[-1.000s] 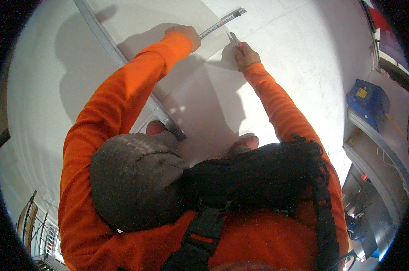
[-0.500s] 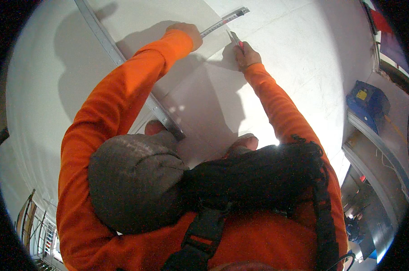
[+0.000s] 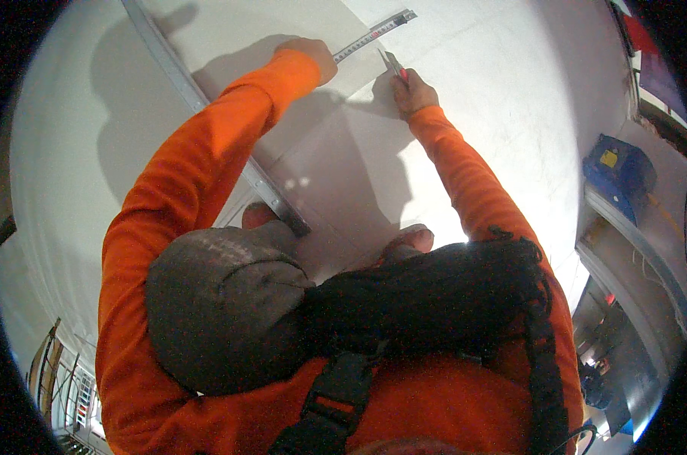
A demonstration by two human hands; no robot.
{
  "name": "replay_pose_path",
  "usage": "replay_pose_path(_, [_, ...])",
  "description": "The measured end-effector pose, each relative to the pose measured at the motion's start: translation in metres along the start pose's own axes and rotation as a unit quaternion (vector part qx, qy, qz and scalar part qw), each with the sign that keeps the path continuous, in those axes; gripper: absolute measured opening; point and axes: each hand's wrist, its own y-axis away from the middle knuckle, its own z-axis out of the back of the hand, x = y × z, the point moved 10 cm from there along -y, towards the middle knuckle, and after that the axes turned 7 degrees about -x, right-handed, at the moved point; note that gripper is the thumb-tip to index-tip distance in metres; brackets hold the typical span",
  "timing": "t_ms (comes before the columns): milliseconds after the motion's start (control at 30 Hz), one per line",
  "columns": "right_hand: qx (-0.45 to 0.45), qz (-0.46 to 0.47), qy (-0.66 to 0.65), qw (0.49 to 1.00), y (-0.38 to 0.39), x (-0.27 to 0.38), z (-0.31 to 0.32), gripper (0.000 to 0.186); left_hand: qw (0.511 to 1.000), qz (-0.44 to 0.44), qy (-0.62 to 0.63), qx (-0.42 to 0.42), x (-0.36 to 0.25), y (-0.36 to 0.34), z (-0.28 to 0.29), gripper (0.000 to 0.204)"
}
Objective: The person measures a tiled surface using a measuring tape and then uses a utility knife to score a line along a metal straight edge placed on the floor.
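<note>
My left hand (image 3: 313, 59) is closed round a tape measure, whose case is hidden in the fist. Its pale blade (image 3: 374, 35) sticks out to the upper right, over the white board (image 3: 465, 68). Lower and to the right, my right hand (image 3: 415, 97) grips a utility knife (image 3: 396, 68) with a red part on its handle. The knife's thin tip points up and left, a little short of the tape blade and apart from it. A long metal profile (image 3: 161, 57) lies slanting on the boards, passing under my left forearm.
My knees and feet are on the boards at the profile's near end. A blue case (image 3: 620, 171) with a yellow label stands at the right, beside a curved-looking pale rail (image 3: 647, 246). Metal racks (image 3: 66, 383) show at the lower left.
The tape blade has shifted very slightly left and up with my left hand. My right hand and the knife have hardly moved.
</note>
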Motion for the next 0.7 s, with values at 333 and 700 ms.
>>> replay_pose_path(333, [0.008,0.064,0.065,0.996,0.005,0.032,0.008,0.031,1.000,0.008,0.017,0.000,-0.002,0.005,0.002,0.038])
replay_pose_path(700, [0.059,0.082,0.166,0.981,-0.005,0.070,0.012,0.028,1.000,0.002,0.009,-0.010,-0.004,0.005,0.001,0.034])
